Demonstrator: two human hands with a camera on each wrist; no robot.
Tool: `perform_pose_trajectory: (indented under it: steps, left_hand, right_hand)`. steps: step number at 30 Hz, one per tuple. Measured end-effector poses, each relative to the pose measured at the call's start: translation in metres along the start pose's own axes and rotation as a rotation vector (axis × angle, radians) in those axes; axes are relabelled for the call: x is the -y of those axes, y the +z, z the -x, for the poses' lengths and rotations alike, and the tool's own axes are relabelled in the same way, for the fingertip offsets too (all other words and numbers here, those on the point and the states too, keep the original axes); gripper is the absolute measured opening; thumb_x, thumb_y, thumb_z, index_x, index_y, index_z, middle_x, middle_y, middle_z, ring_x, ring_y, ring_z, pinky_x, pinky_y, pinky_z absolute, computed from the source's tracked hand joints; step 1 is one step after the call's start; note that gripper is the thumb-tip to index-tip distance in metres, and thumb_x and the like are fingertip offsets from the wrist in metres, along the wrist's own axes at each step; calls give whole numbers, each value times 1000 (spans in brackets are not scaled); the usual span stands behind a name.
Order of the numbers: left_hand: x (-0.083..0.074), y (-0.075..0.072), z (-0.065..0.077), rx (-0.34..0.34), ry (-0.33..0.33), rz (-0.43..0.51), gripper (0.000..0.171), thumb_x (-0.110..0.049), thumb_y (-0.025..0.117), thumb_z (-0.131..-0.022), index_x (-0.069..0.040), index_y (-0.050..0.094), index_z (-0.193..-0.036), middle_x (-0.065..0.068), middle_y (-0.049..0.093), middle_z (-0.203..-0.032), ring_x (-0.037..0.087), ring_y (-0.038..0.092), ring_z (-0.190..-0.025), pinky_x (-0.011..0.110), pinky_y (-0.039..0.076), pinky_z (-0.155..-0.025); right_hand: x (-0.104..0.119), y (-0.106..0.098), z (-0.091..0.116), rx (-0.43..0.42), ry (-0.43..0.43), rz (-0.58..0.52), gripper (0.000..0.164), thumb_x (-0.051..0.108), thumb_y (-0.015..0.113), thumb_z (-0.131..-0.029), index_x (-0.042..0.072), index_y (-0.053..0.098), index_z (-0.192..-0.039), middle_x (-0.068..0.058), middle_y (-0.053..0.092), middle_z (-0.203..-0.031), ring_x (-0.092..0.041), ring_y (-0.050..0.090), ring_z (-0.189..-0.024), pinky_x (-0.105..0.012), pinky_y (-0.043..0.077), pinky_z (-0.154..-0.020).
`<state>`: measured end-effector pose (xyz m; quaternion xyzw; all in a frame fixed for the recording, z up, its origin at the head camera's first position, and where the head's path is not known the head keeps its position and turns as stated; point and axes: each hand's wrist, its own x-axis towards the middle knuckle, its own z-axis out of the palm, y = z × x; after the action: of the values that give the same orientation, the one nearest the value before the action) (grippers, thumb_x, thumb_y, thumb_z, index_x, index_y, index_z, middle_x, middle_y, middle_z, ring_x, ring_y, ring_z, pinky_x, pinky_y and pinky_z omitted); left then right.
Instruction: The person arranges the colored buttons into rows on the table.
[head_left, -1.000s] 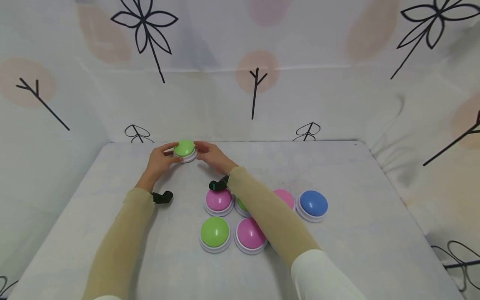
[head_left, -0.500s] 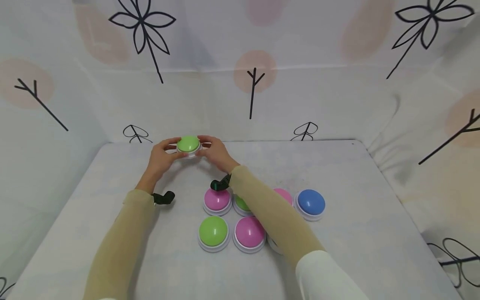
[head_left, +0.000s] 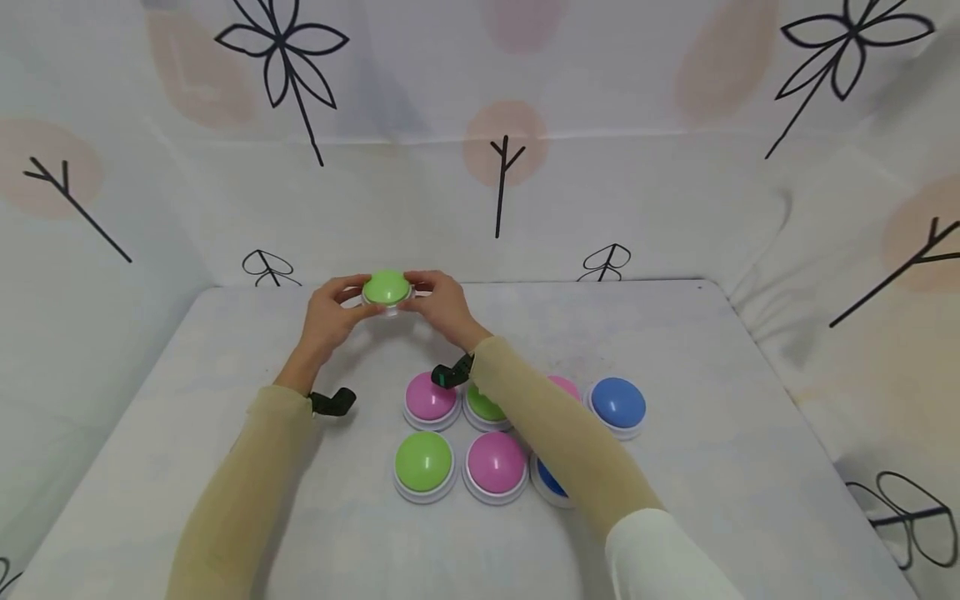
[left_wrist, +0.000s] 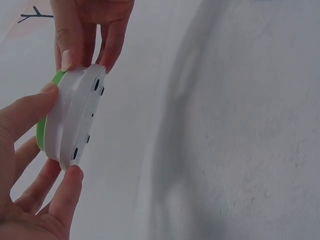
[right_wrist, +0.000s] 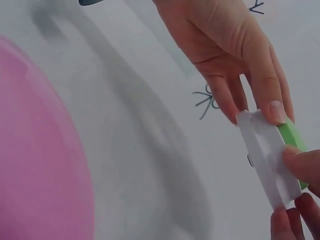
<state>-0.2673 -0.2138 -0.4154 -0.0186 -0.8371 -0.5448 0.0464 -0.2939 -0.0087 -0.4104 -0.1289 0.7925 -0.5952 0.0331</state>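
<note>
Near the table's far edge, a push button with a green dome and white base (head_left: 387, 287) is held up between both hands. My left hand (head_left: 327, 318) pinches its left side, thumb low on the base and fingers along the rim. From the other side my right hand (head_left: 447, 310) grips it likewise. In the left wrist view the base (left_wrist: 75, 117) stands edge-on, its underside showing dark slots. A shadow lies on the table, away from the base. The right wrist view shows the white base (right_wrist: 267, 155) between the fingers of both hands.
Nearer on the white table (head_left: 337, 517) stand more buttons: a green one (head_left: 423, 461), a pink one (head_left: 496, 462), another pink (head_left: 431, 396) and a blue one (head_left: 618, 403). My right sleeve (head_left: 562, 433) partly covers others. Patterned cloth (head_left: 405, 200) hangs behind.
The green button has been raised, levelled from a tilt and carried slightly right by both hands. The right forearm has shifted right, uncovering part of a blue button.
</note>
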Motion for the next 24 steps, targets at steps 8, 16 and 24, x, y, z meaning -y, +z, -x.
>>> perform_pose_trajectory:
  steps: [8, 16, 24]
  left_hand:
    - [-11, 14, 10, -4, 84, 8, 61, -25, 84, -82, -14, 61, -137, 6, 54, -139, 26, 48, -132, 47, 44, -105]
    - [-30, 31, 23, 62, 156, 36, 56, -26, 82, -85, -13, 62, -135, 6, 56, -136, 27, 50, -130, 49, 44, -105]
    - [-47, 57, 37, 141, 242, 77, 50, -21, 83, -84, -13, 66, -131, 5, 59, -130, 26, 55, -124, 48, 46, -102]
  right_hand:
    - [1, -16, 13, -6, -31, 35, 57, 9, 84, -80, 8, 63, -133, -7, 57, -130, -19, 57, -118, -17, 50, -91]
    - [8, -48, 37, 20, -89, 59, 51, 13, 83, -82, 7, 66, -130, -5, 57, -132, -19, 56, -119, -24, 51, -94]
    - [6, -87, 69, 53, -113, 87, 51, 17, 83, -83, 8, 66, -130, -3, 58, -131, -19, 55, -118, -32, 51, -97]
